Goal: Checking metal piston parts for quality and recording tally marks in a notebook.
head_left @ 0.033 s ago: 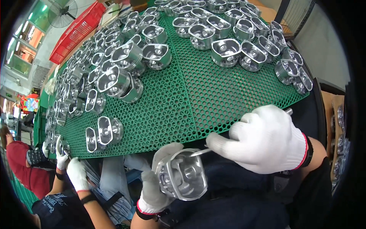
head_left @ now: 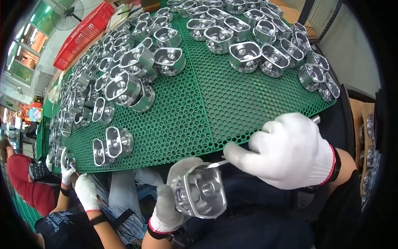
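Observation:
My left hand (head_left: 166, 205), in a white glove, grips a silver metal piston (head_left: 204, 193) low in front of me, just off the mat's near edge. The piston's hollow side is turned up, showing its inner bosses. My right hand (head_left: 286, 153), also gloved, is closed around a slim metal scraping tool (head_left: 219, 164). Its narrow blade reaches left and its tip meets the upper rim of the piston. The tool's rear end pokes out behind my right hand; the rest of the handle is hidden in the glove.
A green honeycomb mat (head_left: 174, 128) covers the table, with many pistons (head_left: 244, 56) crowded at its far side and left. Two pistons (head_left: 118, 142) sit near its front left edge. A co-worker's gloved hand (head_left: 87, 191) works at left. Beyond stands a red crate (head_left: 83, 37).
The piston in my left hand has shifted very slightly, with the blade still at its rim. The co-worker's nearer hand has moved a little down and right.

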`<state>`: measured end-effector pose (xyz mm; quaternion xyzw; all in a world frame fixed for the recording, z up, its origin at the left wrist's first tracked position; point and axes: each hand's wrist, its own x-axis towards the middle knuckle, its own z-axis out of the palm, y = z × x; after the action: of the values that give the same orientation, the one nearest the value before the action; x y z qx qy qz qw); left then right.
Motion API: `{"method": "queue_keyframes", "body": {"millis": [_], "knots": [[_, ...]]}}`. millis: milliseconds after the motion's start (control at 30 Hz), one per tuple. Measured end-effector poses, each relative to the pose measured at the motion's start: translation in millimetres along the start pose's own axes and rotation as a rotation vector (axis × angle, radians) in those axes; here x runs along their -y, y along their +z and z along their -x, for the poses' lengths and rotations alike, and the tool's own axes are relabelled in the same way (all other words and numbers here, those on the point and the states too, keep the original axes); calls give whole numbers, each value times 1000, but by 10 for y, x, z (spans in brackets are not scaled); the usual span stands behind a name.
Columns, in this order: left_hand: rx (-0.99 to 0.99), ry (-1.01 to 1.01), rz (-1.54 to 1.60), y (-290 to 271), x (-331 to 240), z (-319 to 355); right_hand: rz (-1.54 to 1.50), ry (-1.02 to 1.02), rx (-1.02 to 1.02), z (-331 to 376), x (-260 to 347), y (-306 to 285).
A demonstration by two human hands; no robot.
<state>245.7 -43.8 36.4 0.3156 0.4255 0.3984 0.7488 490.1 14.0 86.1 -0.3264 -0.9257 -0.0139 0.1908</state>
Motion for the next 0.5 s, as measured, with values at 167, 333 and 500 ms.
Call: {"method": "queue_keyframes", "body": {"millis": [167, 333, 500], "knots": [[82, -135, 71, -9, 52, -73, 136, -53, -58, 23, 9, 24], [440, -473, 989, -22, 64, -66, -194, 79, -100, 82, -42, 137], [67, -51, 333, -90, 190, -54, -776, 368, -201, 216, -10, 382]]}}
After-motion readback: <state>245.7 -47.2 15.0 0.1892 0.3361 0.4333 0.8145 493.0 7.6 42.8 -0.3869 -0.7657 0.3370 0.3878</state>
